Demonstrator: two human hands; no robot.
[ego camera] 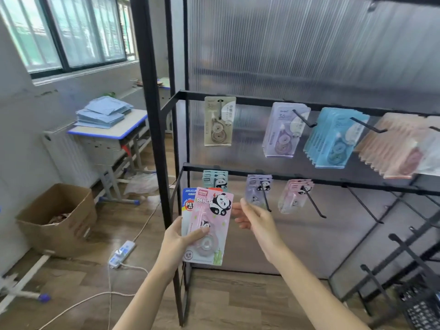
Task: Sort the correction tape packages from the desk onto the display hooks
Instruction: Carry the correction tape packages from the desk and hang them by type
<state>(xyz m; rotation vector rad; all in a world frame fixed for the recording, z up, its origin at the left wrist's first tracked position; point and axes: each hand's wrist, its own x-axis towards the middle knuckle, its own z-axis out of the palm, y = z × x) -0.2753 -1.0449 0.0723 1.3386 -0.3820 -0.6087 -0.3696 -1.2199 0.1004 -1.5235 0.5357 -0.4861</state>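
Left hand (177, 241): thumb across the front of a pink panda-print correction tape package (209, 226), fingers behind it, gripping a small stack. Behind the pink one sits a blue-and-white carded package (188, 201) marked JINUO, held in the same grip; a sliver of orange-red card shows at the top edge between them, can't tell what it is. Stack is upright, tilted slightly right, in front of the black metal display rack (152, 139), near its lower rail.

Right hand (253, 216): fingers straight and relaxed, holding nothing, fingertips just beside the right edge of the pink package; can't tell if touching.

Lower rail hooks, left to right: teal panda packages (215, 178) right above the held stack, lilac panda packages (258, 190) just behind the right hand, pink panda packages (295, 195), then bare black hooks.

Upper rail: single beige package (220, 121), lilac packages (284, 129), light blue packages (333, 139), peach-pink packages (395, 146).

Backing is ribbed translucent panel. Left of rack: blue-edged school desk (114, 132) with a pile of blue folders (104, 111), open cardboard box (59, 217) on the wood floor, white power strip (121, 253) with cable.
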